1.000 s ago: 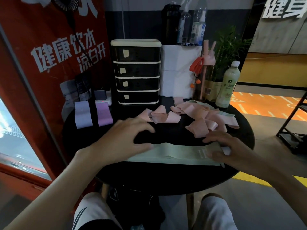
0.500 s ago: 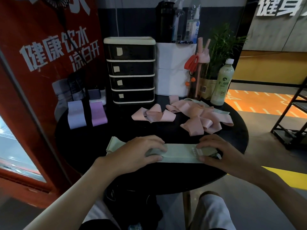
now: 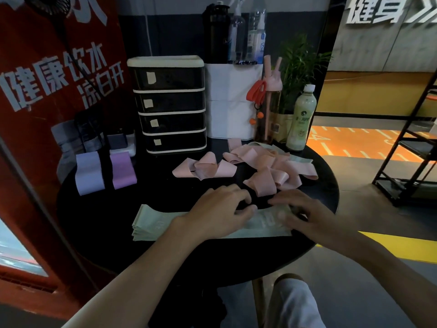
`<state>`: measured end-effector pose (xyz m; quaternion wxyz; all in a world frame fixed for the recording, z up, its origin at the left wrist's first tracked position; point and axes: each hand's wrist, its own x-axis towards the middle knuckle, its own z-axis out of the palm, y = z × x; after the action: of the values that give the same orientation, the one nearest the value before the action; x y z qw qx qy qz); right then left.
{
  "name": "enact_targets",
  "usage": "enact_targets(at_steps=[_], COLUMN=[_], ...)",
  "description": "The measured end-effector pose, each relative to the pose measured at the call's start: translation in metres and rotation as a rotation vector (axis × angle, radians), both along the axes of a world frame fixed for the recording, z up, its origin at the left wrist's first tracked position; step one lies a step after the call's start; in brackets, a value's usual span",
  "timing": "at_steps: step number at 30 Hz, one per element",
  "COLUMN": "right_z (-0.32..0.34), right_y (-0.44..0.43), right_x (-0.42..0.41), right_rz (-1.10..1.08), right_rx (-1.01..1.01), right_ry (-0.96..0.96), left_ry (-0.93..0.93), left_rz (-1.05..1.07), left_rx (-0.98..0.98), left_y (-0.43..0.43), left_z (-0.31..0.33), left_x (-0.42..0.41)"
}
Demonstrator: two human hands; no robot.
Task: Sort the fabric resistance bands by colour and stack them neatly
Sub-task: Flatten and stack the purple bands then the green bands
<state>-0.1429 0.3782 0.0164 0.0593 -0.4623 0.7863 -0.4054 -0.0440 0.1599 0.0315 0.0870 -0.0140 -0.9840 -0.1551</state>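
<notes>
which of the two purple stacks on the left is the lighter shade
The lavender stack, the one farther left; the violet stack beside it is deeper purple.
</notes>
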Motion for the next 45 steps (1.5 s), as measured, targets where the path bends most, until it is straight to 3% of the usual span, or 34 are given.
enact_targets(at_steps=[3, 7, 13, 20, 25, 30, 41, 45], right_z=[0.018, 0.019, -0.004, -0.014, -0.015, -0.001, 0.063, 0.098], right_y=[0.001, -0.003, -0.013, -0.031, -0.034, -0.036, -0.048, -0.060], right_x=[-0.022, -0.096, -0.192, -0.226, -0.228, -0.205, -0.183, -0.163], right_rz=[-0.174, -0.482, -0.667, -0.841, -0.855, -0.799, -0.590, -0.477], right_rx=[-0.194, -0.186, -0.003, 0.216, 0.239, 0.007, -0.194, -0.280], right_ry=[-0.182, -0.087, -0.076, -0.073, -0.103, -0.154, 0.152, 0.172], left_ry=[-0.097, -0.149, -0.145, -0.127, -0.129, -0.136, -0.176, -0.165], left_rz=[0.017, 0.022, 0.033, 0.038, 0.041, 0.040, 0.030, 0.029], left_rx=[-0.105, -0.199, -0.196, -0.203, -0.208, -0.218, -0.197, -0.087], left_y=[0.000, 0.002, 0.001, -0.001, 0.000, 0.000, -0.001, 0.001], left_z=[-0.014, -0.018, -0.019, -0.023, -0.023, -0.022, -0.021, -0.014], left_x=[-0.002, -0.005, -0.005, -0.006, -0.007, -0.007, -0.006, -0.005])
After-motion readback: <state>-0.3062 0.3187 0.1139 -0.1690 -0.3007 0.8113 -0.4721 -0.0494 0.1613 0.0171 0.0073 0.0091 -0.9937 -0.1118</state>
